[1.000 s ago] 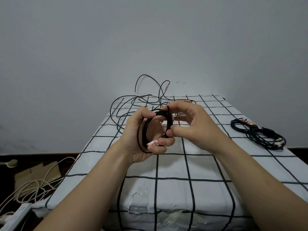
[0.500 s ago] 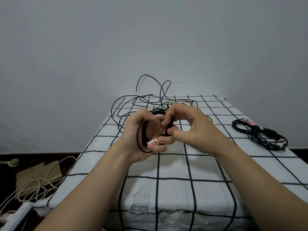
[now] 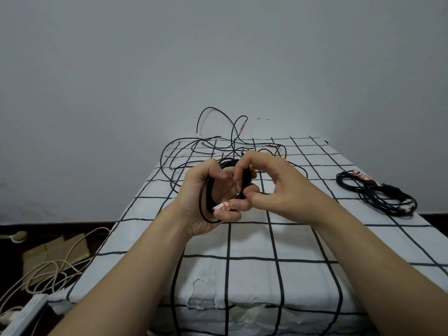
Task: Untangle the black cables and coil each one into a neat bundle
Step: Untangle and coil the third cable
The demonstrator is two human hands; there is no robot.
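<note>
**Coiling in progress: one bundle done, one in hand, tangle remaining**

Finding: a finished bundle (image 3: pixel 378 195) of black cable lies at the right edge of the table (image 3: pixel 254 241), well apart from the hands.

In hand: the left hand (image 3: pixel 194 202) holds a partly wound coil (image 3: pixel 209 195) above the table, its fingers (image 3: pixel 230 204) curled round the loops, with a taped cable end (image 3: pixel 221 206) against them. The right hand (image 3: pixel 278 187) pinches the strand at the coil's right side between thumb and forefinger.

Outstanding: a loose tangle (image 3: pixel 206 146) of black cable sprawls across the table's far end, some loops standing up against the wall. Whether the coil's strand runs into it cannot be told.

Judgement: roughly midway. This coil needs finishing and the tangle needs separating.
</note>
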